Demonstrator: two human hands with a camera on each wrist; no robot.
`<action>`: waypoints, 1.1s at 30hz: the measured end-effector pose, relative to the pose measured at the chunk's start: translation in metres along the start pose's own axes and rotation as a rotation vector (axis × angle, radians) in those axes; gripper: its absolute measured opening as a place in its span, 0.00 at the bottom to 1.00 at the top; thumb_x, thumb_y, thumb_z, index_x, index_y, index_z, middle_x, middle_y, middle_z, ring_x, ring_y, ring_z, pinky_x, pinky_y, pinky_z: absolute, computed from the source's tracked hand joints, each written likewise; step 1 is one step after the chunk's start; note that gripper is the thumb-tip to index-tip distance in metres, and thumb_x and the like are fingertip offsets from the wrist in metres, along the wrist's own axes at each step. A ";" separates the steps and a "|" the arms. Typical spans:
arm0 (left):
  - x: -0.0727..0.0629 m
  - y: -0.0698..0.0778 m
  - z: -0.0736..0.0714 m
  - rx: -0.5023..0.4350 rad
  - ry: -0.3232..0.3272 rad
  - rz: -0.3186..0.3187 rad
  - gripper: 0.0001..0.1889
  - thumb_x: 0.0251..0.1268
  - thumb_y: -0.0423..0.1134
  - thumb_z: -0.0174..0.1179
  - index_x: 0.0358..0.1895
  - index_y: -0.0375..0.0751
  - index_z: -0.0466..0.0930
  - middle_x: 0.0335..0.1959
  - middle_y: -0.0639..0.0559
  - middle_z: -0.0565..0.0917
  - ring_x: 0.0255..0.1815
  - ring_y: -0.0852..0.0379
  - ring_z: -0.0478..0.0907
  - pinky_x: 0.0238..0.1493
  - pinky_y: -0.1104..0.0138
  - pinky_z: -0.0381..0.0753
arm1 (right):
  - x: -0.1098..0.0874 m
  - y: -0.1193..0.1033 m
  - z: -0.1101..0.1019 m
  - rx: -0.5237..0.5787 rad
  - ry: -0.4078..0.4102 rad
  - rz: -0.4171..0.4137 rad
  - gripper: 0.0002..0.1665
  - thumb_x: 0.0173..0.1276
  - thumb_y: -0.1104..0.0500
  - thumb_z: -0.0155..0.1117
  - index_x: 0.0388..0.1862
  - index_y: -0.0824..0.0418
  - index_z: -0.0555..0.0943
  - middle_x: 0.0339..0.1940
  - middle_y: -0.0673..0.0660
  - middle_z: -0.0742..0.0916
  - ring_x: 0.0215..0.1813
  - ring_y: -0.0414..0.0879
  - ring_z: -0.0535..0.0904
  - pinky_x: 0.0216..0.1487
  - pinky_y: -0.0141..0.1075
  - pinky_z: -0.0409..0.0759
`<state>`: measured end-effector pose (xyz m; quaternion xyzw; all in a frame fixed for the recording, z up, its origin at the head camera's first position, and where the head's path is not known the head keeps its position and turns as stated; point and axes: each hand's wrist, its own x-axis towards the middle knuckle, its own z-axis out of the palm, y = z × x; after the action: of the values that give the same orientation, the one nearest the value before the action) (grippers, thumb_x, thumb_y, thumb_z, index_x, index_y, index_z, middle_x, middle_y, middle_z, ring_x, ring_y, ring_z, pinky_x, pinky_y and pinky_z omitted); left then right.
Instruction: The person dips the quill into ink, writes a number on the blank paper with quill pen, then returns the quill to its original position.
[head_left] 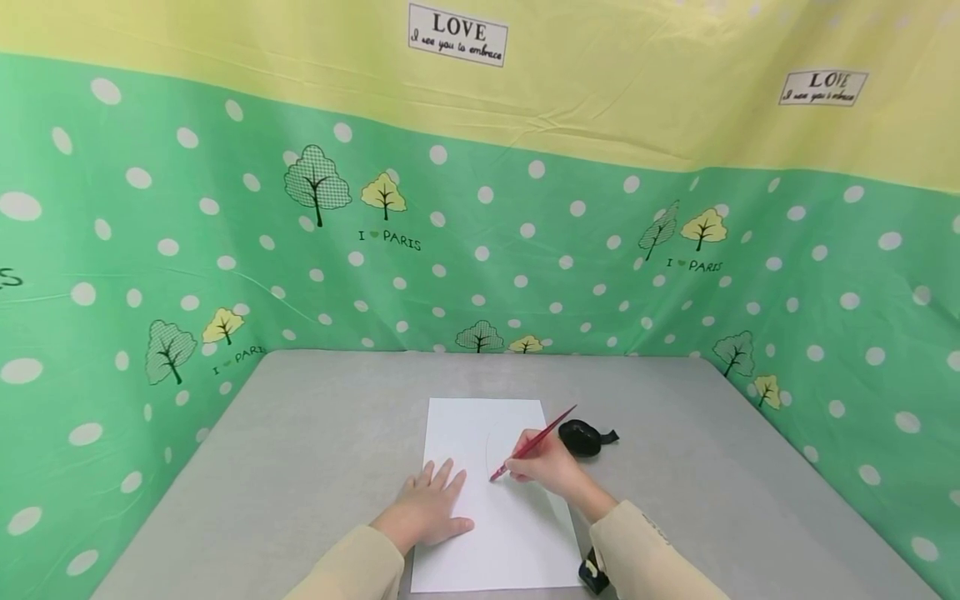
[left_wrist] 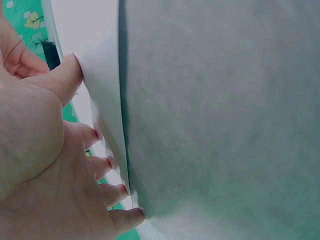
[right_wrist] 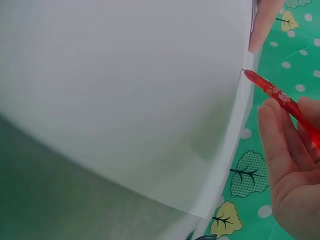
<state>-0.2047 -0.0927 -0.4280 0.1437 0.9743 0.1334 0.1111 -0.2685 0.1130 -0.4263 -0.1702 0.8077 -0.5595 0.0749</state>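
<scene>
Your right hand [head_left: 551,462] has its fingers and thumb clamped on a red pen [head_left: 551,427], near its writing end. The pen slants: its tip points down and leftward from your right fingertips to the sheet of paper [head_left: 495,550], and its back end rises past your knuckles to the right. A faint curved line [head_left: 487,450] runs on the paper from the pen tip, leading away from you just left of your right fingers.

Your left hand [head_left: 431,508] rests palm down over the left edge of the paper, fingers straight and spread apart, thumb pointing in across the sheet. The pen tip sits to the right of your left fingers, a little apart from them.

The white sheet lies on the grey table [head_left: 285,467] under both hands, reaching beyond your fingertips and back toward you past your wrists. Just right of your right knuckles is a black rounded object [head_left: 580,438] with a short tab; you cannot tell here whether it touches your hand. Behind your right fingers, beside your right sleeve [head_left: 652,550], a dark object [head_left: 592,575] shows only in part. Far beyond your fingers hangs a green and yellow cloth [head_left: 480,208].
</scene>
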 end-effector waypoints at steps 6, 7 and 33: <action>0.000 -0.001 0.001 0.005 0.006 0.002 0.38 0.58 0.59 0.56 0.66 0.37 0.62 0.68 0.37 0.58 0.68 0.34 0.49 0.62 0.41 0.51 | -0.001 0.001 -0.001 0.000 -0.006 0.006 0.09 0.55 0.70 0.67 0.25 0.68 0.74 0.25 0.58 0.84 0.28 0.48 0.81 0.32 0.38 0.82; 0.000 -0.001 0.001 0.004 0.006 0.002 0.38 0.58 0.59 0.56 0.66 0.37 0.62 0.68 0.37 0.58 0.68 0.33 0.49 0.62 0.41 0.51 | -0.002 0.001 -0.001 -0.001 -0.006 0.006 0.09 0.55 0.70 0.67 0.25 0.68 0.74 0.26 0.58 0.84 0.28 0.48 0.81 0.32 0.38 0.82; -0.001 0.000 0.000 -0.006 0.012 0.015 0.38 0.59 0.58 0.56 0.66 0.36 0.62 0.68 0.36 0.57 0.68 0.33 0.49 0.62 0.41 0.51 | -0.008 -0.001 -0.001 -0.034 -0.034 0.000 0.07 0.56 0.70 0.65 0.26 0.67 0.74 0.26 0.58 0.84 0.28 0.48 0.81 0.32 0.38 0.82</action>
<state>-0.2036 -0.0929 -0.4278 0.1499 0.9734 0.1379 0.1047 -0.2609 0.1170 -0.4253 -0.1808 0.8157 -0.5428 0.0855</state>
